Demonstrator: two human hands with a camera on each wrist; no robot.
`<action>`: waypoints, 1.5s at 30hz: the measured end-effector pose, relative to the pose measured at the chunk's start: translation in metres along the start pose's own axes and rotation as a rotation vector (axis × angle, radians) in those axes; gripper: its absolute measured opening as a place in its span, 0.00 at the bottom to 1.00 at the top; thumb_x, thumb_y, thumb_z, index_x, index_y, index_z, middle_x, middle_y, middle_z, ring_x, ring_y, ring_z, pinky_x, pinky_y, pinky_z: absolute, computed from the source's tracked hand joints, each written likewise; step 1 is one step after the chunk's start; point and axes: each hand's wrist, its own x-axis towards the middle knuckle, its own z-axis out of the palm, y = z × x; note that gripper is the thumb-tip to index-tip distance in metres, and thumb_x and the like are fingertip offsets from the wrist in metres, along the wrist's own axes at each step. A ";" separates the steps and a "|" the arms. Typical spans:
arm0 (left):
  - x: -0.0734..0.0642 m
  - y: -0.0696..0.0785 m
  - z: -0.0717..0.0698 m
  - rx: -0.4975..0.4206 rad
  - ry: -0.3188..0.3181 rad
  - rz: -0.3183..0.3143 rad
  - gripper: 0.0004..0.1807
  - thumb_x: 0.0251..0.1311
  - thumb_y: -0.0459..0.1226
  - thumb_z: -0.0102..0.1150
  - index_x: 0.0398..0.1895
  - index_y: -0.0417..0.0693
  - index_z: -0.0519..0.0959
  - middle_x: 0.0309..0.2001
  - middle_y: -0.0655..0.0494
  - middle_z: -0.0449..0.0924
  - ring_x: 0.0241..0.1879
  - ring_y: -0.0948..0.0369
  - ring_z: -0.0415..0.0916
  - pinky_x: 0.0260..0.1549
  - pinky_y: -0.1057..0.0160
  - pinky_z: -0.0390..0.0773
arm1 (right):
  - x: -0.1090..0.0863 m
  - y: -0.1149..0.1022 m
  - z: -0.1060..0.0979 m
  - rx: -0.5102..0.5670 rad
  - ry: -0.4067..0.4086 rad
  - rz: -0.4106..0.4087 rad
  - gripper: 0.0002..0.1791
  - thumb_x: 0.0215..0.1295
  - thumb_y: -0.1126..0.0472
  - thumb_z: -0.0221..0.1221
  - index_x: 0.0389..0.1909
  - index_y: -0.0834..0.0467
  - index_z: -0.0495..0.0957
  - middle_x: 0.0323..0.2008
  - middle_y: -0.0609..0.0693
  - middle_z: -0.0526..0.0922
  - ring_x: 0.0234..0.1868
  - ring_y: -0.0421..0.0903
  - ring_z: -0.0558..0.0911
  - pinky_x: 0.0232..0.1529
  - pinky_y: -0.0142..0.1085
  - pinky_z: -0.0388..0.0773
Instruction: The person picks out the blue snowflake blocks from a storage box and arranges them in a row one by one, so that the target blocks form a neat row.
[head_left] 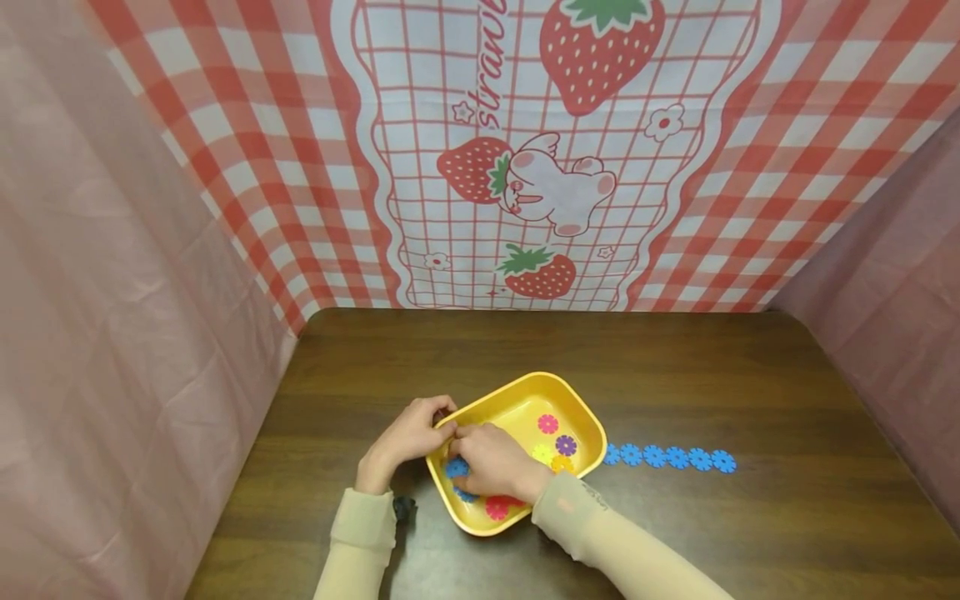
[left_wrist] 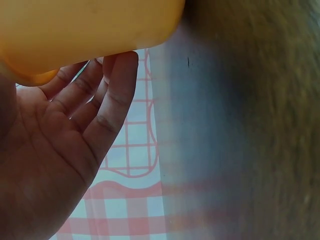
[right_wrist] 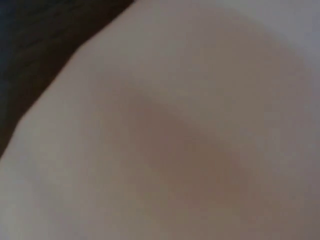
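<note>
A yellow plastic basin (head_left: 581, 400) stands tilted sideways on the table, with several notched snowflake discs inside. My left hand (head_left: 408, 432) grips the basin's left rim, thumb over the edge. In the left wrist view, the fingers of that left hand (left_wrist: 65, 125) lie against the basin's outer wall (left_wrist: 95, 30). Inside the basin, my right hand (head_left: 495, 458) reaches down by the blue discs (head_left: 457, 468); whether it pinches one is hidden. Pink (head_left: 548, 424), purple (head_left: 566, 445), yellow and orange discs lie nearby. Only blurred skin fills most of the right wrist view.
A row of joined blue snowflake discs (head_left: 677, 457) runs along the brown wooden table (head_left: 675, 358), right of the basin. A small dark object (head_left: 405, 508) is beside the left sleeve. A checked strawberry cloth (head_left: 300, 167) hangs behind, with pink curtains at both sides.
</note>
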 end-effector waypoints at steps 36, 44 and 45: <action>0.001 0.002 0.002 0.029 0.023 -0.021 0.03 0.59 0.31 0.60 0.36 0.44 0.81 0.25 0.60 0.75 0.24 0.64 0.70 0.26 0.64 0.73 | -0.058 0.058 -0.058 0.124 0.165 0.168 0.15 0.52 0.55 0.70 0.40 0.56 0.83 0.36 0.43 0.80 0.33 0.41 0.75 0.39 0.37 0.76; 0.000 0.003 0.002 0.024 0.016 -0.029 0.04 0.59 0.31 0.60 0.37 0.43 0.81 0.25 0.60 0.75 0.25 0.63 0.71 0.27 0.64 0.73 | -0.076 0.070 -0.061 0.128 0.208 0.215 0.17 0.51 0.54 0.72 0.41 0.56 0.83 0.39 0.45 0.81 0.37 0.44 0.78 0.43 0.42 0.78; 0.000 0.002 0.002 0.024 0.016 -0.029 0.04 0.59 0.31 0.60 0.37 0.43 0.81 0.25 0.60 0.75 0.25 0.63 0.71 0.27 0.64 0.73 | -0.078 0.072 -0.061 0.122 0.218 0.210 0.17 0.51 0.54 0.72 0.40 0.56 0.83 0.39 0.45 0.82 0.39 0.45 0.79 0.44 0.43 0.78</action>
